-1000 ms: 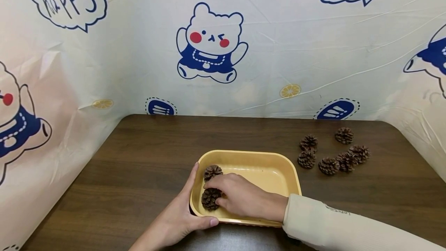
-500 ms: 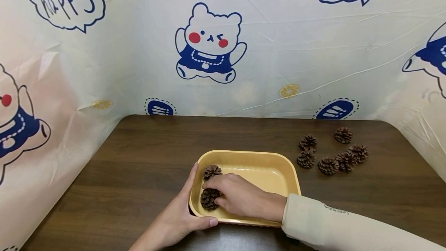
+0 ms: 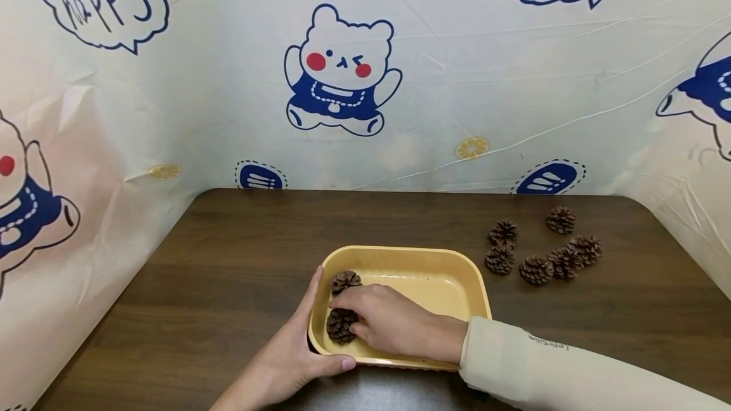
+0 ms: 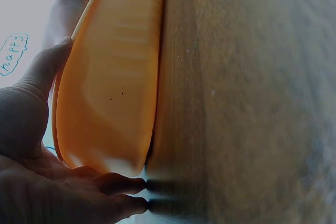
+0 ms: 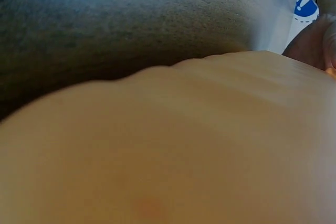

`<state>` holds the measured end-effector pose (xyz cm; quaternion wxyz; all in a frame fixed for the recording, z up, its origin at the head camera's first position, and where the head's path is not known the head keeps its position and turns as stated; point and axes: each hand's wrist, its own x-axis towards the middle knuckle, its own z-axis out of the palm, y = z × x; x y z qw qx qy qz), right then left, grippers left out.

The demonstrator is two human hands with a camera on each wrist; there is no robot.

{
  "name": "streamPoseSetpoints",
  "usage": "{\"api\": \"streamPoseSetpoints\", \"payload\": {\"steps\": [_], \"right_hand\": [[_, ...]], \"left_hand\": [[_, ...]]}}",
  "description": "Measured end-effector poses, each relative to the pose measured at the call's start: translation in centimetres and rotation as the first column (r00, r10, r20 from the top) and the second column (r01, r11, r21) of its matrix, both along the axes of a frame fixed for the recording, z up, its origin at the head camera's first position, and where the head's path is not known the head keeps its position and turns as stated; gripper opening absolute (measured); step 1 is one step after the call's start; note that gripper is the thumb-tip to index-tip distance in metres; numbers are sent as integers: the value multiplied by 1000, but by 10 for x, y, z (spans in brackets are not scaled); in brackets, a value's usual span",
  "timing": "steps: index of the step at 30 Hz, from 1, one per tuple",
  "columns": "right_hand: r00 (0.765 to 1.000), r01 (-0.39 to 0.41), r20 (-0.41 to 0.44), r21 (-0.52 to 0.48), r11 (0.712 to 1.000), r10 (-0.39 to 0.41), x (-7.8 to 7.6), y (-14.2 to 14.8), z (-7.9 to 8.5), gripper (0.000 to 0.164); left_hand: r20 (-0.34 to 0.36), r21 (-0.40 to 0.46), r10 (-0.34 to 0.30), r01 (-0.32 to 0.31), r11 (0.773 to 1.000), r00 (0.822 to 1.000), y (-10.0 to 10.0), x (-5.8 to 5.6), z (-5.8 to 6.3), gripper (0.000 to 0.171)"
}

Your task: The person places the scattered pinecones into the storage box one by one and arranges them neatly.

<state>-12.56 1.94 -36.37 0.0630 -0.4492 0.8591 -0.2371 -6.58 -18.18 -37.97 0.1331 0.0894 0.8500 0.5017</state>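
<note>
A yellow plastic basin (image 3: 425, 261) sits on the dark wooden table. My left hand (image 3: 280, 347) holds its near left corner, with the thumb along the near rim and the fingers against the left wall. In the left wrist view, the thumb reaches the rim and the lower fingertips come down near the tabletop. Inside the basin, my right hand (image 3: 394, 322) grips a brown pine cone (image 3: 341, 327) between thumb and fingers. Another pine cone (image 3: 345, 281) lies just behind it along the left wall. In the right wrist view, the ribbed basin wall (image 5: 173, 145) hides the right hand's fingers.
Several loose pine cones (image 3: 536, 269) lie on the right part of the table (image 3: 245, 240), behind and to the right of the basin. One pine cone (image 3: 561, 220) stands apart at the back. A printed curtain (image 3: 228, 81) closes off the back and both sides.
Both hands, the basin and the pine cones keep their places relative to each other. The whole head view has shifted slightly.
</note>
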Motion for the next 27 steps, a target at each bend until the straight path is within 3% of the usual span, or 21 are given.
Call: {"api": "streamPoseSetpoints", "payload": {"steps": [27], "right_hand": [[996,65,57,-17,998,-64,1,10,12,42]], "left_hand": [[9,-37,19,-18,999,1000,1,1,1,137]]}}
